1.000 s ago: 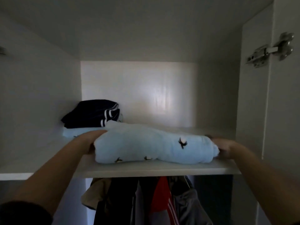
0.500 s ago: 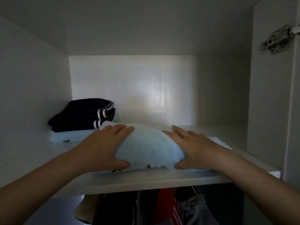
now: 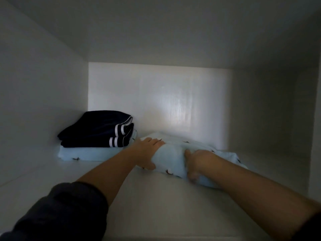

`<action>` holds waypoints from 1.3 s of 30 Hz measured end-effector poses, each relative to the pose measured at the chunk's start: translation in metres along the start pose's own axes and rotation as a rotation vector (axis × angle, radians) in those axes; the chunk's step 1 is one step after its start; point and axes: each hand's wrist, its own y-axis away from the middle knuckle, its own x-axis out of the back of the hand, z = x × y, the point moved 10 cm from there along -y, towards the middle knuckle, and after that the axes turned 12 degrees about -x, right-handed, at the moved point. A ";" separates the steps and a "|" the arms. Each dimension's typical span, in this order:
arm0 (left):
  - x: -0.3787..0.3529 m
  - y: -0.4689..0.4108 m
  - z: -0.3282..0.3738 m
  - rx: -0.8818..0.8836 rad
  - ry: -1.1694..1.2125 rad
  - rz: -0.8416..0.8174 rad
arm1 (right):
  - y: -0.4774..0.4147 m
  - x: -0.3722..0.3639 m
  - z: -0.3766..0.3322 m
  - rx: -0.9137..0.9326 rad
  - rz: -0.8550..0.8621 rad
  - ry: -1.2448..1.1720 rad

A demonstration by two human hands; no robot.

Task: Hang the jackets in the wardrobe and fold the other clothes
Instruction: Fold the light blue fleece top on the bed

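Deeper on the shelf (image 3: 156, 202) than a moment ago, the blue bundle (image 3: 173, 159) is lying just right of the dark striped stack (image 3: 97, 131). The left hand (image 3: 147, 152) is pressing its top with straight fingers, thumb on the front. The right hand (image 3: 199, 160), blurred, is curling round its front edge.

The head camera faces straight into the wardrobe shelf (image 3: 156, 206) (close, just above shelf level).

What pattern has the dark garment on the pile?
Navy garment with two white stripes at its edges; head view.
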 end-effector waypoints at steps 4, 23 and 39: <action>-0.022 -0.018 -0.029 0.092 -0.020 0.009 | -0.048 0.002 -0.007 0.021 0.022 -0.112; -0.049 -0.040 -0.053 0.287 -0.170 -0.012 | -0.096 0.008 -0.003 -0.152 0.260 -0.219; 0.120 0.066 0.085 -0.010 0.169 0.474 | 0.125 0.019 0.094 0.043 0.474 -0.603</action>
